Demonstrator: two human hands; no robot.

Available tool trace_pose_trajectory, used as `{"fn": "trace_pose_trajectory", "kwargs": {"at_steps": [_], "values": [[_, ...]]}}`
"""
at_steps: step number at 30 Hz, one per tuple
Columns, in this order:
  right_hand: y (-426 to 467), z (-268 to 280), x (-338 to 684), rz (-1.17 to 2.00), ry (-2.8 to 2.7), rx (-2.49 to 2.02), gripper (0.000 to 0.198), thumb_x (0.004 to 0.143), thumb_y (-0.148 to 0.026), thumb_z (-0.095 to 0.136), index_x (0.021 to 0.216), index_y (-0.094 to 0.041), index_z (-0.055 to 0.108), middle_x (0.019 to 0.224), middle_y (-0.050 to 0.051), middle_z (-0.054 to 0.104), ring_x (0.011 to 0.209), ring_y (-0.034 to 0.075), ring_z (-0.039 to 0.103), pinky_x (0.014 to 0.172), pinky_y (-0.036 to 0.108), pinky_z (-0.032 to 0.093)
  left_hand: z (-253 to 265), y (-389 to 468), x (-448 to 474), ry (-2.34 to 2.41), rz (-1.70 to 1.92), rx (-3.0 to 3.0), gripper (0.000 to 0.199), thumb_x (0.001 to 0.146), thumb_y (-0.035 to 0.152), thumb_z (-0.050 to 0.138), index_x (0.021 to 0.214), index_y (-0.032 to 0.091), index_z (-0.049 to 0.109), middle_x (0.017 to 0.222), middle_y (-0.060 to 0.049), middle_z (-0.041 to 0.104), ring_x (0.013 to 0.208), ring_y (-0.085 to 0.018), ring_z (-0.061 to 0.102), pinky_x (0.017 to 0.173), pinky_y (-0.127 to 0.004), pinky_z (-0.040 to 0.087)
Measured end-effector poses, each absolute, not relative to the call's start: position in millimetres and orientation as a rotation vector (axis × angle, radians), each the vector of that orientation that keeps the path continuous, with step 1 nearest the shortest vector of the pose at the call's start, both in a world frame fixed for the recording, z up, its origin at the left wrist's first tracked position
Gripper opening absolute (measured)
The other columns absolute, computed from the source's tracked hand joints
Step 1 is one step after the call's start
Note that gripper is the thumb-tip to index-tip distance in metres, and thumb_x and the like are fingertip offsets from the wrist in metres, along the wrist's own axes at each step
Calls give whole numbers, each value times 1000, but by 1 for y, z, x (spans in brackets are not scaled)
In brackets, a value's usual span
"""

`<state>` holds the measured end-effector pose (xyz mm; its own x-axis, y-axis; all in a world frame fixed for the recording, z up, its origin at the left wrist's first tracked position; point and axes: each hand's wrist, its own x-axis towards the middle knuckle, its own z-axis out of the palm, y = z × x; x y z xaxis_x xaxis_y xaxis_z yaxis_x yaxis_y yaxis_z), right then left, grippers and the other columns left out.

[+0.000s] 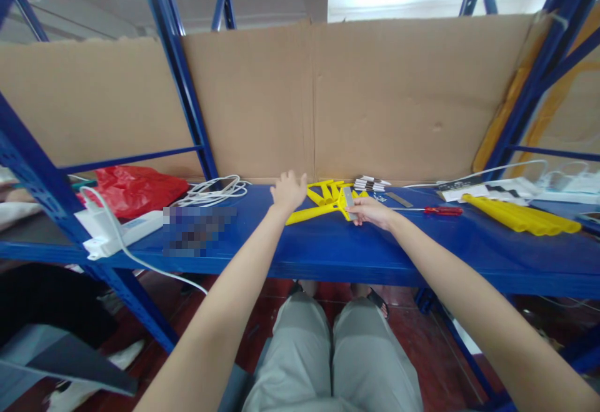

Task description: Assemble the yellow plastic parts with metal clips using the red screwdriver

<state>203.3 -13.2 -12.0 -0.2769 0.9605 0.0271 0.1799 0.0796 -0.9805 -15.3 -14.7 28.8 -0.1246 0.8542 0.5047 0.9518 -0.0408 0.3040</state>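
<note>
A small grey plate [349,203] stood nearly upright in the right hand [372,211], pinched between thumb and fingertips, so that grip was closed on it. The plate sat against the right end of a yellow frame [323,202], a set of yellow bars lying flat on the blue shelf [328,243] near its back edge. The left hand [287,191] lay on the left part of the frame, fingers spread and loosely open; whether it pressed the bars or only rested over them could not be told.

Just behind the right hand was a small stack of black-and-white pieces [370,183], and beside it a second flat grey strip [399,199] lay on the shelf. A red-handled screwdriver [435,211] lay to the right of the hand, its shaft pointing towards the hand. Farther right a bundle of yellow tubes [520,217] lay side by side, with white papers [492,190] behind them.

To the left of the left hand a coil of white cable [213,191] lay near the back, a white power strip [117,232] sat at the front edge, and a red bag [134,189] lay behind it. A brown cardboard sheet [375,99] stood along the back of the shelf, between blue uprights [180,68].
</note>
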Motion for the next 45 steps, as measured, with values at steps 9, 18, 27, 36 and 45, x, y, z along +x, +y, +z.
{"fn": "trace_pose_trajectory", "kwargs": {"at_steps": [9, 18, 27, 36, 45], "values": [[-14, -9, 201, 1185, -1642, -1248, 15, 79, -7, 62, 66, -13, 61, 49, 0, 59, 39, 6, 50, 37, 15, 36, 17, -3, -90, -2569, -754, -1566, 70, 92, 54, 20, 155, 23, 18, 163, -8, 7, 146, -40, 7, 101, -71, 30], [-6, -15, 205, 1166, -1728, -1157, 17, 76, -18, 71, 64, -15, 60, 48, 0, 58, 40, 7, 51, 35, 15, 35, 13, 0, -111, -2708, -729, -1594, 73, 92, 57, 24, 154, 20, 19, 162, -13, 6, 143, -48, 9, 99, -71, 32], [-7, -15, 204, 1134, -1712, -1241, 14, 78, -13, 65, 65, -14, 61, 50, 1, 59, 42, 7, 51, 39, 17, 36, 29, -8, -49, -2016, -848, -1880, 61, 96, 47, 27, 151, 19, 29, 155, -18, 29, 139, -38, 31, 105, -60, 32], [-6, -17, 206, 1163, -1752, -1147, 11, 78, -16, 67, 69, -15, 60, 53, -1, 60, 43, 7, 53, 40, 17, 38, 8, -14, 24, -1109, -644, -2539, 40, 96, 25, 39, 132, 17, 54, 129, -11, 62, 119, -22, 57, 103, -37, 42], [-7, -18, 210, 1220, -1753, -1081, 19, 74, -27, 75, 74, -16, 60, 56, -2, 61, 45, 8, 54, 47, 20, 46, -8, -26, 17, -1323, -623, -2570, 54, 95, 41, 46, 145, 23, 41, 124, -9, 66, 111, -24, 64, 93, -33, 49]]}}
